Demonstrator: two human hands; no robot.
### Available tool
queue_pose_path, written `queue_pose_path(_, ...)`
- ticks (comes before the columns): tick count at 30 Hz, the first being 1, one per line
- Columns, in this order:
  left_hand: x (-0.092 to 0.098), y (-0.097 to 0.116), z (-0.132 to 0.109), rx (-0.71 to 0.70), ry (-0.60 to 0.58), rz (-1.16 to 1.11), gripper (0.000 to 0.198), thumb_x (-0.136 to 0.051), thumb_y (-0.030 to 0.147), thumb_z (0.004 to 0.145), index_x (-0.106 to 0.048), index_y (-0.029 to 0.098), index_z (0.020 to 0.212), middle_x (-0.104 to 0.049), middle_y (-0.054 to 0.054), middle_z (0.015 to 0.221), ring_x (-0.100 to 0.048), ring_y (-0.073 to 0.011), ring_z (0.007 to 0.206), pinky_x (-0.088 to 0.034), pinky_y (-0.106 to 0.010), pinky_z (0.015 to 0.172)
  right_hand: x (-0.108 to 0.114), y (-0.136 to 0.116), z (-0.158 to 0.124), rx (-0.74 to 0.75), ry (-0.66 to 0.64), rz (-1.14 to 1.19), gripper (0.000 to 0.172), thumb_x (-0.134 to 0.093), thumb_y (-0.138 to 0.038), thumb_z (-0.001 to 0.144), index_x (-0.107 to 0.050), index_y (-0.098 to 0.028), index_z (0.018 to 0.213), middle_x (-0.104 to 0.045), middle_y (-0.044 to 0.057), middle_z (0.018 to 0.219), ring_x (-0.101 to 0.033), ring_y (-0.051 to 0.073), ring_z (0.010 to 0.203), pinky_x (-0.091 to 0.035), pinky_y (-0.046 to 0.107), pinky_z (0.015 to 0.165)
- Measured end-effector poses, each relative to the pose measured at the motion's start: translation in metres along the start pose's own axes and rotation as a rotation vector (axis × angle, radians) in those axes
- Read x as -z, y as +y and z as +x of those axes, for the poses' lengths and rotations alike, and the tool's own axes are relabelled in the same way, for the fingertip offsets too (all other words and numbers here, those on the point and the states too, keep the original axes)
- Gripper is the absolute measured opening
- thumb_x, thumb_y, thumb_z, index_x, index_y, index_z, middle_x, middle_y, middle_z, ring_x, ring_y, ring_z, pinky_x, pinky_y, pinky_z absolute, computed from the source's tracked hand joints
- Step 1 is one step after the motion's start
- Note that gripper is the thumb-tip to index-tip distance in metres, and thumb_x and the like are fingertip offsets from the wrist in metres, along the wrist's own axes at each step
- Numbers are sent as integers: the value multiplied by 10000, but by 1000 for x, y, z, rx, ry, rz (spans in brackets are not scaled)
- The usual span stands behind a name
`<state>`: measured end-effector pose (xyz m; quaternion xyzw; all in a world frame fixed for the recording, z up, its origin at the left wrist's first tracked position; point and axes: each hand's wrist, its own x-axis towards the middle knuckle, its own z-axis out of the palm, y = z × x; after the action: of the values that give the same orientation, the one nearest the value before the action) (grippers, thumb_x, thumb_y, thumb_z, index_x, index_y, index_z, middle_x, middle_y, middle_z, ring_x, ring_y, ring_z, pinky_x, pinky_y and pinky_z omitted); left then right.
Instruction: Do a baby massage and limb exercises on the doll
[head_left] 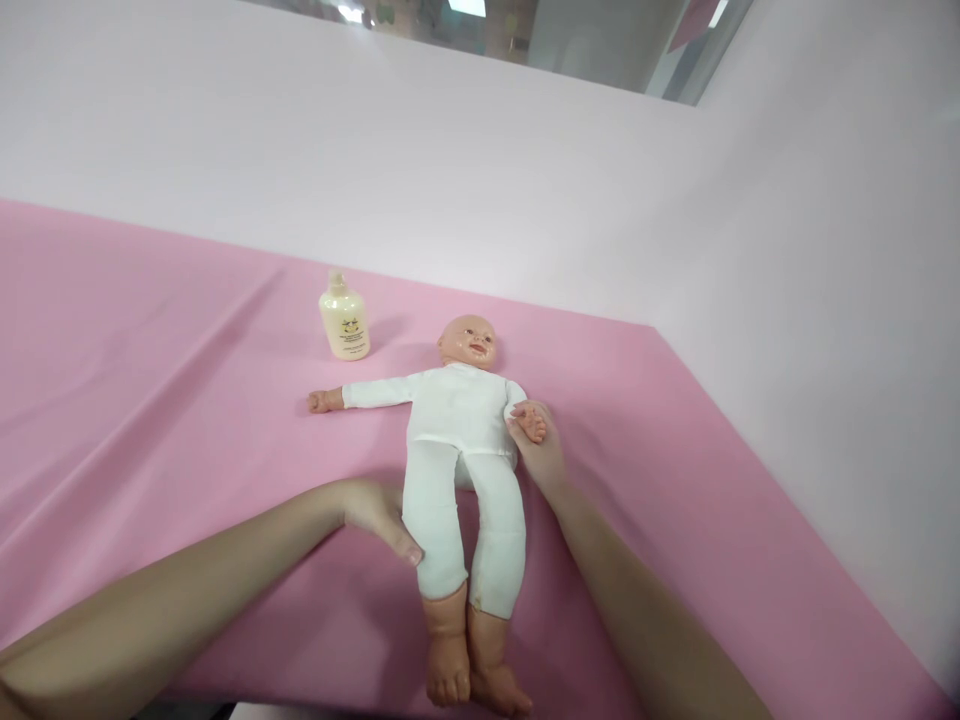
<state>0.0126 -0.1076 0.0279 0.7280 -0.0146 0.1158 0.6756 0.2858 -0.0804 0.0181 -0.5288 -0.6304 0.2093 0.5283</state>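
Observation:
On its back on a pink cover (pixel 225 420) lies a baby doll (pixel 459 410) in a white cloth suit, head away from me and bare feet toward me. My left hand (pixel 375 512) is at the doll's leg on the left; the thumb presses on the front of the trouser leg and the fingers go out of sight beneath it. Around the doll's bent arm on the right, close to its small hand, my right hand (pixel 546 458) is closed, its fingers partly hidden. The doll's other arm stretches out to the left.
A pale yellow pump bottle (pixel 346 325) with a printed label stands upright beyond the doll's outstretched arm. White walls (pixel 480 190) border the pink surface behind and on the right. A window (pixel 585 45) is set into the back wall.

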Motion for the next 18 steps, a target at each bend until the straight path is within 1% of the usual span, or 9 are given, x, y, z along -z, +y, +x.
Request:
queue_pose_path(4,1,-6,-4,17,-11,3,667,-657,724,841,-736,225,1277,-756,-83,1163,-744,-236,1014,-579,-275,960,0,1,1,1,3,12,163,-652,-413,835,-636,-258,881,-693,40,1021,-649,246,1001,-506,432,986)
queue_pose_path(9,5,-19,-10,21,-29,-2,606,-698,660,851,-717,265,1311,-770,-62,1129,-751,-225,1003,-594,-264,930,0,0,0,3,-1,8,151,-653,-406,838,-641,-263,885,-693,37,1024,-652,244,1008,-504,427,983)
queue_pose_path(13,6,-22,-11,27,-25,-8,574,-691,618,881,-713,245,1317,-769,-49,1133,-746,-222,1016,-592,-262,926,0,0,1,5,0,3,145,-651,-404,835,-638,-267,881,-695,39,1023,-649,248,1001,-507,436,981)
queue_pose_path(18,6,-22,-12,83,-25,-34,540,-776,531,847,-727,225,1289,-774,-69,1136,-745,-222,1014,-607,-239,851,0,1,1,1,-4,1,157,-653,-411,836,-639,-263,887,-694,40,1024,-653,245,989,-511,434,972)
